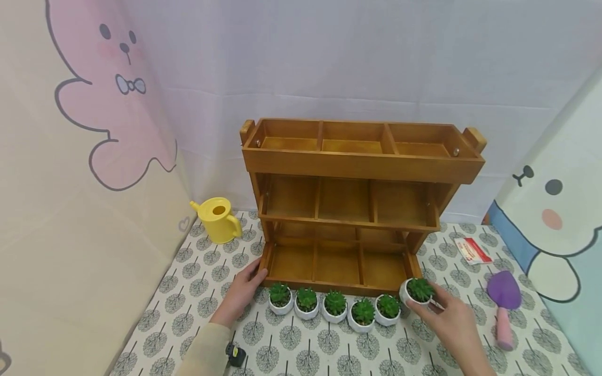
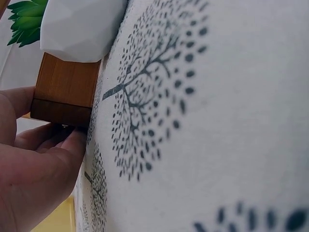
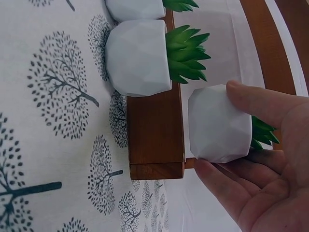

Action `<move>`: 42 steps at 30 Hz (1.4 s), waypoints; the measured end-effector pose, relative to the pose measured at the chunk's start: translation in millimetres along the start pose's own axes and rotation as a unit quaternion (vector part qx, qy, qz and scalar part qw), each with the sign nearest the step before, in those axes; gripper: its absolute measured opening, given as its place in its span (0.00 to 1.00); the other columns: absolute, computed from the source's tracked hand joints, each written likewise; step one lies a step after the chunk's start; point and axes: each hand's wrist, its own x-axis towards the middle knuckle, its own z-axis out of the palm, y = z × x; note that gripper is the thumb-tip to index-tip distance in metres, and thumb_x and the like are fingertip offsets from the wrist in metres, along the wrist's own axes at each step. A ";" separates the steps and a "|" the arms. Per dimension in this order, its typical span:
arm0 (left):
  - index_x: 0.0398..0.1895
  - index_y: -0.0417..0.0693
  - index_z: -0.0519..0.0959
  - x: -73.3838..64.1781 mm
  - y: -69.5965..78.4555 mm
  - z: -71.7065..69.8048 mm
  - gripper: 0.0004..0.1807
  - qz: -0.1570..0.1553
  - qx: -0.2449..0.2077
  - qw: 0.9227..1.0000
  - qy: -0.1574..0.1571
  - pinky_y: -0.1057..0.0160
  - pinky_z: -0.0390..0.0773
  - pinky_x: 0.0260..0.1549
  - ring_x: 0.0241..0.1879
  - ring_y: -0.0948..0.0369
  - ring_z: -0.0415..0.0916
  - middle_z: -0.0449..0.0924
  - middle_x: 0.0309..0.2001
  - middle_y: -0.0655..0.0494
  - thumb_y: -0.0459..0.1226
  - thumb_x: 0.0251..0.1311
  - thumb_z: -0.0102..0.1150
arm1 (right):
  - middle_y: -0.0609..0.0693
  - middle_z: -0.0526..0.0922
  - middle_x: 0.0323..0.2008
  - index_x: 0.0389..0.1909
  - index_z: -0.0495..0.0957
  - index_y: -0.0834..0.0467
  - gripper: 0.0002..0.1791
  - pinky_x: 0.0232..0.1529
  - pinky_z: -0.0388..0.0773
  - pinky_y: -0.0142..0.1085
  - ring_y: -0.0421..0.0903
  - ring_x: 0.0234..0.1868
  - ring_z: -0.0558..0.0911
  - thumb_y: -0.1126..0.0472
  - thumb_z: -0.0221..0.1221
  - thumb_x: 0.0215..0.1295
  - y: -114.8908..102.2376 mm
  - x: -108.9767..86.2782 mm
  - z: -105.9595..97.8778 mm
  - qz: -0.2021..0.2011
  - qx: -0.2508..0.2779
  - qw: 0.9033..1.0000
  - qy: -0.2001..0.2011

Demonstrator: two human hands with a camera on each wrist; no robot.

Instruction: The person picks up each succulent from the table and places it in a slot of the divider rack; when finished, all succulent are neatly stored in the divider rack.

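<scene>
In the head view, my right hand (image 1: 449, 316) holds a small potted succulent (image 1: 418, 291) at the front right corner of a three-tier wooden shelf (image 1: 338, 286). The right wrist view shows my thumb and fingers round the faceted white pot (image 3: 219, 124), lifted above the level of the shelf's bottom edge (image 3: 155, 137). At the opposite front corner, my left hand (image 1: 242, 292) grips the bottom tier, fingers and thumb on either side of its wooden corner (image 2: 65, 92). Several more potted succulents (image 1: 334, 306) stand in a row along the shelf's front.
A yellow watering can (image 1: 218, 222) stands left of the shelf. On the right lie a purple trowel with a pink handle (image 1: 504, 305) and a red-and-white packet (image 1: 472, 251). A tree-patterned cloth covers the table, and printed curtains hang behind and at both sides.
</scene>
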 end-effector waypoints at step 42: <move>0.81 0.42 0.62 -1.7 -0.3 0.2 0.31 0.003 -0.010 1.000 0.003 0.44 0.60 0.75 0.76 0.42 0.60 0.63 0.77 0.39 0.40 0.80 0.54 | 0.70 0.84 0.54 0.69 0.73 0.69 0.47 0.47 0.86 0.55 0.63 0.49 0.87 0.39 0.73 0.61 -13.2 52.3 26.6 -0.058 0.008 0.998 0.025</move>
